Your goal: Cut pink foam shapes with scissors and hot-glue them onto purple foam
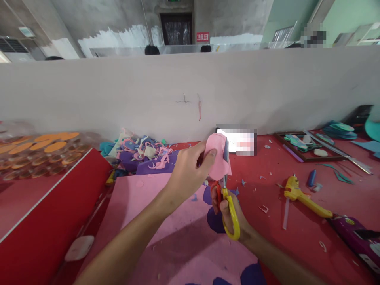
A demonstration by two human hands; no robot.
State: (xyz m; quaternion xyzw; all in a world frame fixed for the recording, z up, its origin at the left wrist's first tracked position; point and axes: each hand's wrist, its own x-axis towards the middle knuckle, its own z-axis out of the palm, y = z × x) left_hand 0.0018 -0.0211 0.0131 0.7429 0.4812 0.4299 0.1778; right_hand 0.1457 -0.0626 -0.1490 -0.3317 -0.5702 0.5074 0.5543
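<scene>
My left hand [192,164] pinches a piece of pink craft foam [219,158] with rounded edges, the thumb lying across its front. In my right hand [227,211] is a pair of scissors [231,217] with yellow and red handles, the fingers wrapped through the loops. The blades point up along the right edge of the pink foam. Beneath both hands lies a large pink foam sheet [142,221]. Dark purple foam pieces [216,219] rest on it, partly hidden by my right hand.
A heap of foam scraps [142,150] sits at the back left, beside a red panel [56,209]. A yellow glue gun [305,200] lies on the right, near a brown tray [314,148] with foam pieces. A lit screen [239,140] leans at the grey partition [118,91].
</scene>
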